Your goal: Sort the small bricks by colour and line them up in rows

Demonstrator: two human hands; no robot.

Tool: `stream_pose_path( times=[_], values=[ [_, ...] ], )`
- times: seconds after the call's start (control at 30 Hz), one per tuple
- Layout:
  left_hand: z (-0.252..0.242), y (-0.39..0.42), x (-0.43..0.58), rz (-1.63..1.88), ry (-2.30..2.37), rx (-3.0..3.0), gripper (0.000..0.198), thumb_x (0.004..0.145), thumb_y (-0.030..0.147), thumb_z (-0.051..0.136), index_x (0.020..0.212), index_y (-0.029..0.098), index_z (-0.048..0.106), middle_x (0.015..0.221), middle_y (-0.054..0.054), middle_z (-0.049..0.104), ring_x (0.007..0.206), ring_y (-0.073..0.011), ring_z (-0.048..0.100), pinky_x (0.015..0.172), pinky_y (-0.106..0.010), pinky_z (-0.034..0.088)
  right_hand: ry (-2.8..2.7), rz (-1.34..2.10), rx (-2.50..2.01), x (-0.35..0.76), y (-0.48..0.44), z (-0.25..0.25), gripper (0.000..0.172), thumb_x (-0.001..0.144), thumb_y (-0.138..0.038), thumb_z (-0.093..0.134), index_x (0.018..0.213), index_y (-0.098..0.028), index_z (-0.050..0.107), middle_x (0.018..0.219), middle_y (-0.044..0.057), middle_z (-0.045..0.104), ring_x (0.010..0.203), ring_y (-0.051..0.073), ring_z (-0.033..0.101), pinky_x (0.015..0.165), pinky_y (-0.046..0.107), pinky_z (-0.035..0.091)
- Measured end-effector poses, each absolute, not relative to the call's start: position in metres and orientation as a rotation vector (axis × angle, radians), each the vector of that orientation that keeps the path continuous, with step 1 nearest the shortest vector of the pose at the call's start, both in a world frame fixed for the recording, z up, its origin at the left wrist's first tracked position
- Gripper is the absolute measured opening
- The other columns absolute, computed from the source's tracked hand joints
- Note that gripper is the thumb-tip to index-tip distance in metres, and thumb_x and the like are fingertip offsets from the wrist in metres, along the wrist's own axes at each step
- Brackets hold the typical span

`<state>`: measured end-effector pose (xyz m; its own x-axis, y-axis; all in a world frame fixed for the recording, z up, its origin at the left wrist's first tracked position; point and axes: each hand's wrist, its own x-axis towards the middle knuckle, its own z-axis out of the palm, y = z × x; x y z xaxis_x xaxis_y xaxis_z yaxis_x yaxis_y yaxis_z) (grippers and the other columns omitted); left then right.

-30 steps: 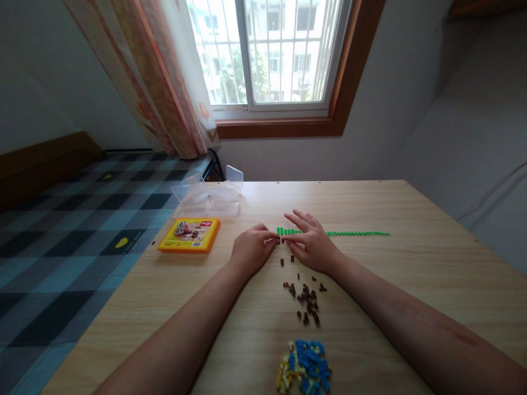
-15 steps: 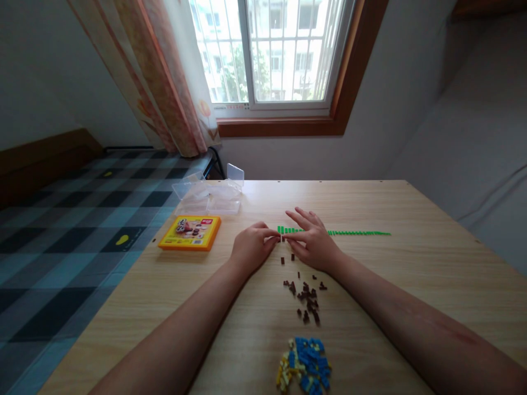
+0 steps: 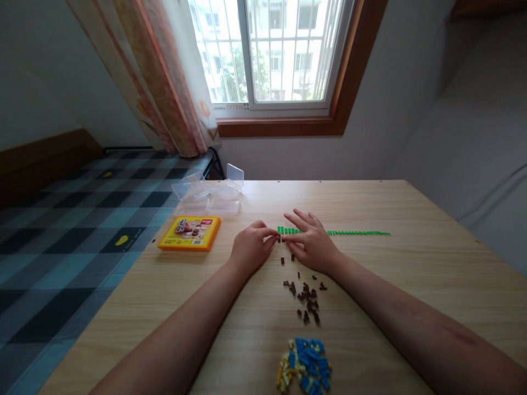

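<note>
Almost nothing has moved since a second ago: both hands stay at the left end of the green row (image 3: 358, 233) on the desk (image 3: 411, 263), so work there goes on. The left hand (image 3: 252, 248) is curled, pinching that end; the right hand (image 3: 313, 241) lies spread over it, grip unclear.

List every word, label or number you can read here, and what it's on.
Nothing is legible.
The orange box: red label with white characters, too blurred to read.
The window frame: small reddish marking on the lower rail, too small to read.
The green brick row, brown bricks, blue and yellow bricks, clear case: no text seen.
</note>
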<state>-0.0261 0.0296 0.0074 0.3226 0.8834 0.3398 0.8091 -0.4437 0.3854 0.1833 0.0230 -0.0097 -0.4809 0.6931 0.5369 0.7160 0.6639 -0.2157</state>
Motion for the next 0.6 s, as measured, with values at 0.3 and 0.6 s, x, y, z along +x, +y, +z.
stream_pose_path(
  times=[0.3,0.6],
  values=[
    [0.0082,0.0288,-0.0261,0.652,1.580,2.450,0.017,0.092,0.038,0.066,0.099,0.033,0.081,0.094,-0.001,0.071,0.077,-0.0158,0.065,0.070,-0.029,0.046,-2.218,-0.024,-1.069,0.1850,0.0234,-0.0112,0.022,0.087,-0.021,0.067,0.101,-0.033,0.080,0.150,0.005,0.052,0.143,0.033,0.040,0.112,0.064,0.032],
    [0.0070,0.0290,-0.0269,0.752,1.539,2.420,0.015,0.091,0.035,0.067,0.095,0.031,0.081,0.090,-0.002,0.069,0.074,-0.0144,0.063,0.070,-0.028,0.045,-2.168,-0.019,-1.029,0.1892,0.0235,-0.0090,0.017,0.085,-0.021,0.066,0.091,-0.029,0.080,0.136,0.006,0.062,0.134,0.033,0.046,0.111,0.061,0.030]
  ],
)
